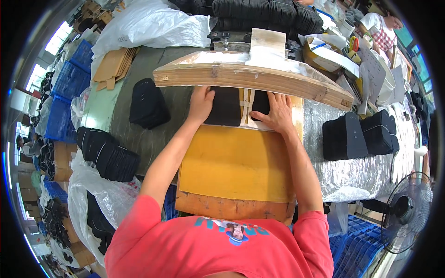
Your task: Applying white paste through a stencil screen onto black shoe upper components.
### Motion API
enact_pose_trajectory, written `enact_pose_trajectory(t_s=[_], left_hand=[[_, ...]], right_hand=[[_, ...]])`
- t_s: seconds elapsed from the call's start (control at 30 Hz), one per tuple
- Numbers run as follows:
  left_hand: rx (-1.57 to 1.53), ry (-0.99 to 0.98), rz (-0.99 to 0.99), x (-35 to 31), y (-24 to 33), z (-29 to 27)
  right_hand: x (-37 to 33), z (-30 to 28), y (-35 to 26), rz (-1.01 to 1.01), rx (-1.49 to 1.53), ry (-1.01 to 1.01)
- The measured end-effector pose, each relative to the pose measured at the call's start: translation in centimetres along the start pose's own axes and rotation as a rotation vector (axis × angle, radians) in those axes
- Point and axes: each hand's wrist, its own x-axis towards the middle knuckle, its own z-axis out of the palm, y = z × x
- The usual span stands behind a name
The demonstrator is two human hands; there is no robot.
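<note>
A flat black fabric piece (224,107) lies on the left of a board on the table. My left hand (201,105) is closed at its left edge, thumb and fingers at the fabric; part of the fingertips is hard to see beneath a wooden frame. A smaller black piece (260,101) lies to its right, with a pale slotted strip (245,106) between the two. My right hand (278,113) rests flat on this right piece, thumb stretched inward and fingers apart. The thick wooden frame (250,76) is tilted up just beyond both hands, hiding the far ends of the pieces.
A yellow sheet (236,162) covers the board nearest me. Black stacks stand at left (148,104) and right (344,136). White plastic bags (153,28), cardboard pieces (116,67) and a cluttered box (331,58) line the far side. A fan (405,211) stands at right.
</note>
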Motion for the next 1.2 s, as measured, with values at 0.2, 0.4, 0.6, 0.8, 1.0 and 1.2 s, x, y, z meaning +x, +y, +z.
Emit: enact_pose_trajectory(t_s=[0.2, 0.4, 0.6, 0.8, 1.0, 1.2], left_hand=[[0.519, -0.184, 0.276, 1.4, 0.4, 3.2], [0.526, -0.289, 0.31, -0.2, 1.6, 3.6], [0.542, -0.348, 0.315, 0.6, 1.0, 3.4], [0.674, -0.43, 0.448, -2.2, 2.1, 4.5], [0.562, -0.457, 0.403, -1.0, 1.8, 3.7], [0.509, -0.324, 0.325, -0.5, 1.8, 3.5]], right_hand=[[-0.2, 0.1, 0.1, 0.007, -0.005, 0.013], [-0.1, -0.1, -0.1, 0.016, 0.01, 0.006], [0.1, 0.0, -0.5, -0.018, 0.018, 0.039], [0.1, 0.5, 0.0, -0.023, 0.0, 0.079], [0.0, 0.0, -0.3, -0.032, 0.022, 0.071], [0.0, 0.4, -0.1, -0.004, 0.011, 0.063]])
